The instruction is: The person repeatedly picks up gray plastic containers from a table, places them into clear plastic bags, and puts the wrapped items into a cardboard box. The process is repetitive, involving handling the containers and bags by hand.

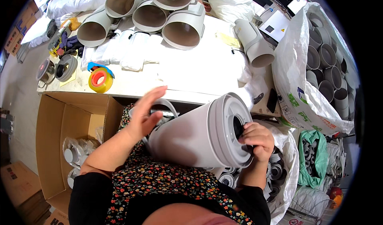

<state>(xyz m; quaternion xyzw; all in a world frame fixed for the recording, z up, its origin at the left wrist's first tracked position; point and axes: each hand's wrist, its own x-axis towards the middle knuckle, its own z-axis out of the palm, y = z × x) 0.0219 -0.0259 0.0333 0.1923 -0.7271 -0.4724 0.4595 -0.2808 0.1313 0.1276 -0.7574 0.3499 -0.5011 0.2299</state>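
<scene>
A large pale grey plastic cylinder with a lid [183, 135] lies tilted across my lap, its lidded end toward the right. My right hand [257, 139] is closed at the round lid [229, 129], its fingers curled at the dark opening in the middle; whether a small part is between the fingertips is hidden. Beside the cylinder's left end, my left hand [144, 115] is raised with fingers apart, holding nothing. A grey loop handle [166, 105] shows just behind that hand.
Several grey open cylinders [181, 31] stand or lie on the white table [191, 71]. Yellow tape [100, 80] sits near its front edge. An open cardboard box [52, 137] is at left. White sacks [291, 69] of grey parts and a green bag [313, 157] are at right.
</scene>
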